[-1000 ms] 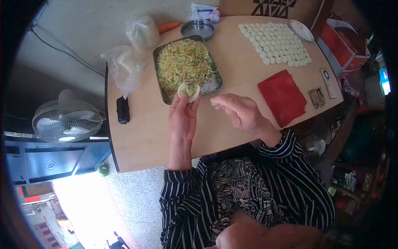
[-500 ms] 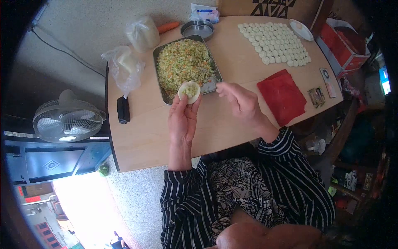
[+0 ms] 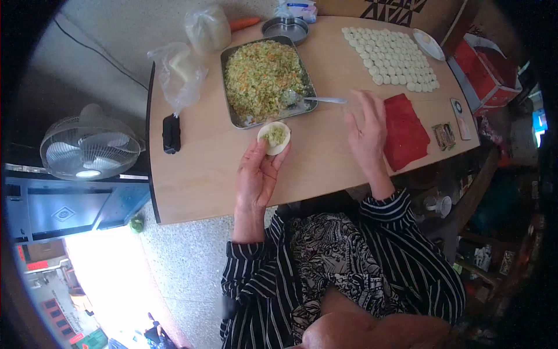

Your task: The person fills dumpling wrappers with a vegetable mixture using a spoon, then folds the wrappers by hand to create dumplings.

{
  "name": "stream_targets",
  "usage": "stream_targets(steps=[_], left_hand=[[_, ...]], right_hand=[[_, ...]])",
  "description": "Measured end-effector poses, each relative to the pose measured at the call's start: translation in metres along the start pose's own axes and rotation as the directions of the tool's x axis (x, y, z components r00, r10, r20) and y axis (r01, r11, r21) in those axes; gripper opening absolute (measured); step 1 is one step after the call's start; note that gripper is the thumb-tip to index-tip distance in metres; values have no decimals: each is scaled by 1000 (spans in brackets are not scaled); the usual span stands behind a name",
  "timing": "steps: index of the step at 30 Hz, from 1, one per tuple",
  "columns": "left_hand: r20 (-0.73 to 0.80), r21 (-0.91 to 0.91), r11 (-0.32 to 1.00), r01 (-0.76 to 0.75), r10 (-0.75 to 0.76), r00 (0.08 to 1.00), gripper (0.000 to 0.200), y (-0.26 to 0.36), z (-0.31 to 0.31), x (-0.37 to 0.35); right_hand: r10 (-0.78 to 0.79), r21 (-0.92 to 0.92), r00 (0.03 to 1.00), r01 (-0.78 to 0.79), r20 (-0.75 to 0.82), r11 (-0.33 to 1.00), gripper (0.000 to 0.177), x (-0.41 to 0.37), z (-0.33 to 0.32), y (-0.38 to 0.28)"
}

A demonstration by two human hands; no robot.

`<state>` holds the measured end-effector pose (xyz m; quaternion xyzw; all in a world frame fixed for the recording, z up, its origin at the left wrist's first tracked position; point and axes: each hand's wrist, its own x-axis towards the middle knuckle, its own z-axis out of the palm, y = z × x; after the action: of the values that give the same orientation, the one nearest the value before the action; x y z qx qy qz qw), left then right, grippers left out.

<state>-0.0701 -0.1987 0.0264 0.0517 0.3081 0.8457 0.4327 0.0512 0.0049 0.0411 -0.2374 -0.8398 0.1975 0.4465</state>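
My left hand holds a round dough wrapper with a small heap of chopped vegetable filling on it, just below the near edge of the tray. My right hand is raised over the table beside the red cloth, its fingers apart and nothing in them. The metal tray holds a large heap of filling. A spoon lies in the tray with its handle over the right rim.
Rows of small dough pieces lie at the back right, near a white plate. A round metal tin, plastic bags, a carrot and a black pouch are around the tray. A fan stands left.
My right hand has moved right, away from the tray, and its fingers have opened. The spoon now rests in the tray. The wrapper in my left hand sits slightly lower and farther right.
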Motion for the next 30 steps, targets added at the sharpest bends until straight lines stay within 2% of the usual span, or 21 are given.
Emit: stream_targets(steps=[1,2,4,7,10,13,16,30], left_hand=[[-5,22,1000,3,-3,1000,42,-2,2,-3],[-7,45,999,10,-10,1000,42,-4,4,-5],[23,110,994,-1,-2,1000,42,-12,6,-9],[33,137,991,2,-7,999,41,-20,11,-15],[35,113,994,-9,5,999,41,-23,16,-23],[45,80,997,-10,7,999,41,-27,13,-29],[51,45,999,12,-14,999,41,-28,13,-32],[54,48,996,79,-82,995,43,-36,8,-40]], right_hand=[[-146,-117,988,140,-49,983,30,-3,-6,-4],[-123,0,992,123,24,992,28,-9,-11,-11],[-92,219,982,54,168,974,24,-23,-12,-31],[-38,345,953,-71,300,936,18,-32,-2,-45],[86,474,913,-286,399,833,17,-40,6,-50],[-27,365,959,-81,283,928,16,-40,7,-54],[-128,311,948,33,291,950,15,-41,3,-55],[-130,346,949,24,288,938,15,-50,-1,-57]])
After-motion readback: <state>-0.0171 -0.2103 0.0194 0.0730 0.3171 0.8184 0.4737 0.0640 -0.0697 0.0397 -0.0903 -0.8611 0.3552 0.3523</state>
